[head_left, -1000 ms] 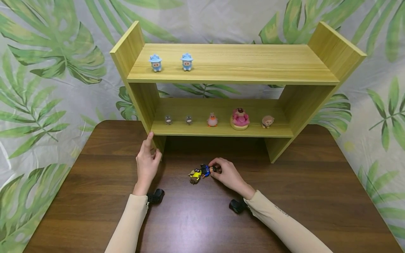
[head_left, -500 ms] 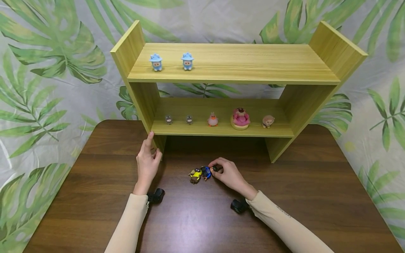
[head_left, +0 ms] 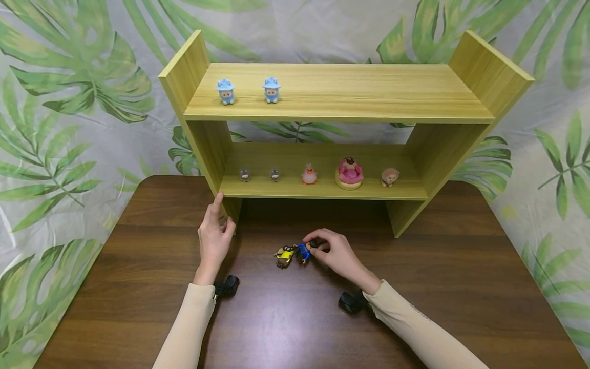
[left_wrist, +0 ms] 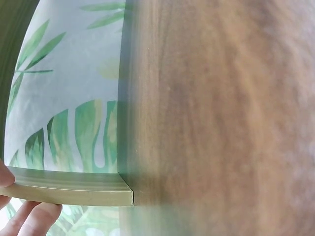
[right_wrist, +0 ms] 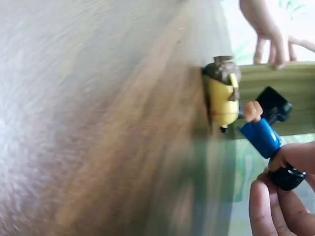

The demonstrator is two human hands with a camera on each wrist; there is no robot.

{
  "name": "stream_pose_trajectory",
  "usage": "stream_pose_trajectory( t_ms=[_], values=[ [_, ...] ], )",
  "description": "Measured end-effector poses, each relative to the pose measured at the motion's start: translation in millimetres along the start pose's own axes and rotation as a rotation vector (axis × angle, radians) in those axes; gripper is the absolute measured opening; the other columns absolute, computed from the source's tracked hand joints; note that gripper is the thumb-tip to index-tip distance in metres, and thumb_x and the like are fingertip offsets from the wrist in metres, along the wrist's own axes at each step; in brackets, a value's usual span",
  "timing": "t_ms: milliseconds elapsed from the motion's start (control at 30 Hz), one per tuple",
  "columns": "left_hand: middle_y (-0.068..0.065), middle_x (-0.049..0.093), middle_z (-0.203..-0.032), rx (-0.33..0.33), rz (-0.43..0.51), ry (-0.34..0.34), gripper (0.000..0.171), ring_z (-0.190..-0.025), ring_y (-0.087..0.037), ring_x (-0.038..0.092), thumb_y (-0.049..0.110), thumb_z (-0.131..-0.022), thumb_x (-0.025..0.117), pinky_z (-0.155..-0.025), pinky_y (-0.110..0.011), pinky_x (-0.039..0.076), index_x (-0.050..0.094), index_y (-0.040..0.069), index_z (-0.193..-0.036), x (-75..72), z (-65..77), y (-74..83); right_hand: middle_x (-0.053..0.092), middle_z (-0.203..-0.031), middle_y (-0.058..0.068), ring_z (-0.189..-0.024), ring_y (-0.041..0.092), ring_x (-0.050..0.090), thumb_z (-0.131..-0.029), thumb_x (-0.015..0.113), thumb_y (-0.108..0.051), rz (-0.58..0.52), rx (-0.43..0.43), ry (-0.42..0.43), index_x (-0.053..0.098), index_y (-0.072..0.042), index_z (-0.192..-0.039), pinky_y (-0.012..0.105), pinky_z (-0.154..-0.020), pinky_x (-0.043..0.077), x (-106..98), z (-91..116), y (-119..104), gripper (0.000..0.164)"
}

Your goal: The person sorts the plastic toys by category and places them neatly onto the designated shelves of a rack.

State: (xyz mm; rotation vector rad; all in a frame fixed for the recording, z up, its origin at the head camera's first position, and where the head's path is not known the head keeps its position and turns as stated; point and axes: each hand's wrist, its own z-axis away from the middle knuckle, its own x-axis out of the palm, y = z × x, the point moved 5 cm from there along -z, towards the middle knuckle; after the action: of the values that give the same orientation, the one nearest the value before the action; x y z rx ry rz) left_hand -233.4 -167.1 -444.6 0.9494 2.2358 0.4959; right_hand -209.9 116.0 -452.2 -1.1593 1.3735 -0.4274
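Observation:
My right hand [head_left: 338,256] pinches a small figurine in blue clothes [head_left: 302,251] by its dark-haired head, between thumb and fingers. In the right wrist view the blue figurine [right_wrist: 265,137] is held tilted, with its black lower part away from the hand. Beside it on the table lies a yellow and brown figurine [head_left: 284,257], very near the blue one. My left hand [head_left: 215,233] grips the front edge of the shelf's left side panel [left_wrist: 74,193], thumb on one side and fingers on the other.
The wooden shelf [head_left: 341,119] stands at the back of the brown table [head_left: 152,266]. Two blue-hatted figurines [head_left: 272,91] are on its top board. Along the middle board stand two small grey figurines [head_left: 275,175], a pink duck [head_left: 309,175], a pink bear [head_left: 350,173] and a round beige figurine [head_left: 390,177].
My right hand has shifted slightly to the right, and the blue figurine has turned in its fingers. The left hand and the yellow figurine stay where they were.

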Motion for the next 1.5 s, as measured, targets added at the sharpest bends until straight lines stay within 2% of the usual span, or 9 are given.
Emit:
stream_pose_trajectory(
  t_ms=[100, 233, 400, 533, 700, 833, 1000, 1133, 1500],
  values=[
    [-0.017, 0.052, -0.095, -0.003, 0.001, -0.001, 0.087, -0.067, -0.025, 0.045, -0.012, -0.082, 0.054, -0.051, -0.039, 0.049, 0.028, 0.038, -0.148, 0.0, 0.3, 0.1, 0.064, -0.104, 0.004, -0.092, 0.021, 0.061, -0.085, 0.068, 0.002, -0.022, -0.006, 0.002, 0.069, -0.006, -0.106, 0.032, -0.075, 0.053, -4, 0, -5, 0.023],
    [-0.017, 0.052, -0.095, -0.002, 0.003, 0.004, 0.087, -0.067, -0.026, 0.046, -0.013, -0.081, 0.054, -0.052, -0.040, 0.050, 0.028, 0.038, -0.148, -0.2, 0.0, 0.6, 0.064, -0.108, 0.011, -0.095, 0.028, 0.060, -0.085, 0.066, 0.004, -0.054, -0.011, 0.009, 0.067, -0.001, -0.107, 0.039, -0.078, 0.053, -13, 2, -25, 0.022],
    [-0.016, 0.052, -0.095, 0.000, 0.005, 0.005, 0.088, -0.067, -0.027, 0.045, -0.014, -0.081, 0.053, -0.052, -0.040, 0.050, 0.028, 0.038, -0.148, -0.4, -0.3, 0.9, 0.064, -0.110, 0.011, -0.088, 0.025, 0.063, -0.086, 0.066, 0.003, -0.098, -0.018, 0.016, 0.066, -0.002, -0.109, 0.038, -0.075, 0.053, -17, 0, -22, 0.024],
    [-0.016, 0.051, -0.093, 0.002, 0.002, 0.004, 0.088, -0.066, -0.026, 0.043, -0.014, -0.081, 0.053, -0.051, -0.039, 0.049, 0.028, 0.038, -0.148, -0.6, -0.2, 1.2, 0.065, -0.111, 0.010, -0.092, 0.024, 0.063, -0.086, 0.067, 0.003, -0.132, -0.015, 0.024, 0.066, -0.003, -0.110, 0.040, -0.079, 0.053, -20, -1, -24, 0.025],
    [-0.015, 0.049, -0.090, 0.005, -0.001, 0.004, 0.087, -0.066, -0.025, 0.043, -0.014, -0.081, 0.053, -0.050, -0.038, 0.048, 0.028, 0.037, -0.148, -0.4, 0.2, 1.0, 0.064, -0.111, 0.017, -0.100, 0.031, 0.059, -0.085, 0.064, 0.009, -0.160, -0.043, 0.029, 0.065, 0.004, -0.109, 0.045, -0.085, 0.050, -29, 0, -50, 0.025],
    [-0.015, 0.049, -0.090, 0.006, 0.001, 0.005, 0.087, -0.066, -0.026, 0.044, -0.014, -0.081, 0.053, -0.051, -0.039, 0.050, 0.028, 0.037, -0.148, -0.3, 0.1, 0.9, 0.062, -0.111, 0.021, -0.093, 0.034, 0.062, -0.086, 0.061, 0.011, -0.173, -0.065, 0.021, 0.063, 0.008, -0.110, 0.041, -0.081, 0.052, -37, 2, -73, 0.025],
    [-0.015, 0.049, -0.090, 0.011, -0.003, 0.009, 0.090, -0.066, -0.027, 0.045, -0.015, -0.080, 0.054, -0.052, -0.041, 0.051, 0.027, 0.038, -0.148, -0.5, -0.3, 1.0, 0.062, -0.113, 0.020, -0.089, 0.031, 0.063, -0.088, 0.060, 0.009, -0.189, -0.113, 0.028, 0.062, 0.007, -0.113, 0.035, -0.078, 0.053, -38, 0, -70, 0.025],
    [-0.016, 0.050, -0.091, 0.019, -0.009, 0.011, 0.091, -0.066, -0.028, 0.046, -0.015, -0.080, 0.054, -0.052, -0.040, 0.051, 0.027, 0.039, -0.148, -0.9, -0.1, 1.3, 0.061, -0.117, 0.014, -0.094, 0.025, 0.062, -0.090, 0.059, 0.007, -0.208, -0.146, 0.032, 0.062, 0.001, -0.117, 0.031, -0.080, 0.052, -38, -4, -59, 0.028],
    [-0.016, 0.050, -0.091, 0.003, -0.006, 0.007, 0.090, -0.065, -0.029, 0.046, -0.014, -0.080, 0.054, -0.051, -0.040, 0.050, 0.027, 0.039, -0.148, 0.1, 1.0, -0.4, 0.062, -0.117, 0.012, -0.098, 0.019, 0.060, -0.092, 0.058, 0.003, -0.223, -0.230, 0.060, 0.063, -0.001, -0.118, 0.028, -0.080, 0.051, -51, -6, -74, 0.026]
  ],
)
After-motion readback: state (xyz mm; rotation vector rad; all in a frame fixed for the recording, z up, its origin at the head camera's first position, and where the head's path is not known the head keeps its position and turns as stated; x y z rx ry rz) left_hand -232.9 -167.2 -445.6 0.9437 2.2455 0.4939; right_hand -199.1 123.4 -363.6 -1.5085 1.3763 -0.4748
